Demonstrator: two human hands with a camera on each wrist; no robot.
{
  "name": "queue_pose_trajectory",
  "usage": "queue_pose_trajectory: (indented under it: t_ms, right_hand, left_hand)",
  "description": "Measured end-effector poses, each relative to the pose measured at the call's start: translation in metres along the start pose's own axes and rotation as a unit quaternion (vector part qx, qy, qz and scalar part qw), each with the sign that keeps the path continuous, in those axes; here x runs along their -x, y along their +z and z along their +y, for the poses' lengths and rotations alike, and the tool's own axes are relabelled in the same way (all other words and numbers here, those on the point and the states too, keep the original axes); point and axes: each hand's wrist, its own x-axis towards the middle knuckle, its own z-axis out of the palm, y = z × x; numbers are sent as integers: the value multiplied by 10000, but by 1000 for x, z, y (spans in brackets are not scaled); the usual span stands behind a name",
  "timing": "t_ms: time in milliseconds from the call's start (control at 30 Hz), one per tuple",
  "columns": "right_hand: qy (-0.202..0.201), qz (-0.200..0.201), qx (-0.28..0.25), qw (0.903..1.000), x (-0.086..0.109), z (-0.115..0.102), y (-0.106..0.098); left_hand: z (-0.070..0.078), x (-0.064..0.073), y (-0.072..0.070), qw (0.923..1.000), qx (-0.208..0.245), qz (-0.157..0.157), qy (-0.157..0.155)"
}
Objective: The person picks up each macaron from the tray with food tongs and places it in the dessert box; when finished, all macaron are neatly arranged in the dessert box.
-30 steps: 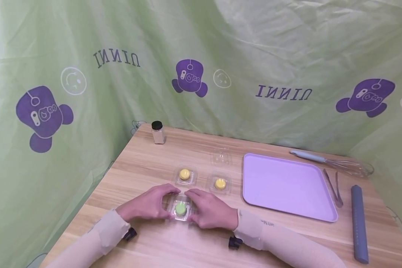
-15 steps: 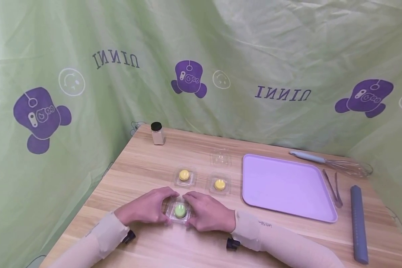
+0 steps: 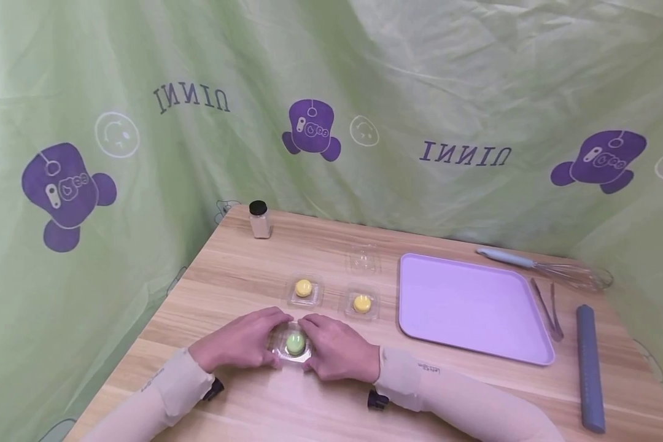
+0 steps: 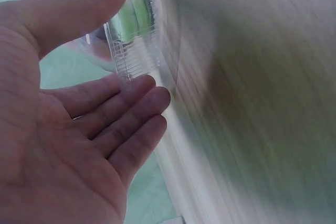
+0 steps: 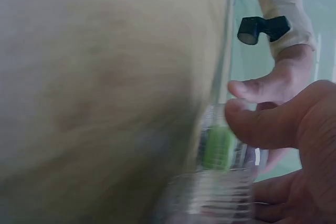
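A small clear plastic box (image 3: pixel 283 352) with a green macaron (image 3: pixel 295 344) inside sits low over the near part of the table, between both hands. My left hand (image 3: pixel 240 341) holds its left side, thumb at the near edge and fingertips at the far edge. From the opposite side my right hand (image 3: pixel 341 348) grips it the same way. In the right wrist view the thumb (image 5: pixel 262 121) lies by the ribbed wall, close to the green macaron (image 5: pixel 218 148). Just beyond are two more clear boxes holding yellow macarons, one left (image 3: pixel 304 288) and one right (image 3: pixel 362 303).
An empty-looking clear plastic piece (image 3: pixel 363 258) lies farther back. A purple tray (image 3: pixel 472 307) is to the right, with tongs (image 3: pixel 548 310), a whisk (image 3: pixel 541 267) and a blue-grey rolling pin (image 3: pixel 590 368) around it. A black-capped jar (image 3: pixel 260 221) stands back left.
My right hand has edged slightly left toward my left hand, with the box still between them. The other things on the table have stayed put.
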Motion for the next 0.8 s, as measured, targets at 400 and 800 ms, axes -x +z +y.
queue_pose_trajectory:
  t_ms: [400, 800]
  right_hand:
    - [172, -124, -466, 9987, -6, 8, 1]
    - [138, 3, -473, 9988, -5, 11, 3]
  left_hand:
    - [-8, -9, -2, 9997, 198, -42, 164]
    - [-11, -10, 0, 9994, 328, -61, 58]
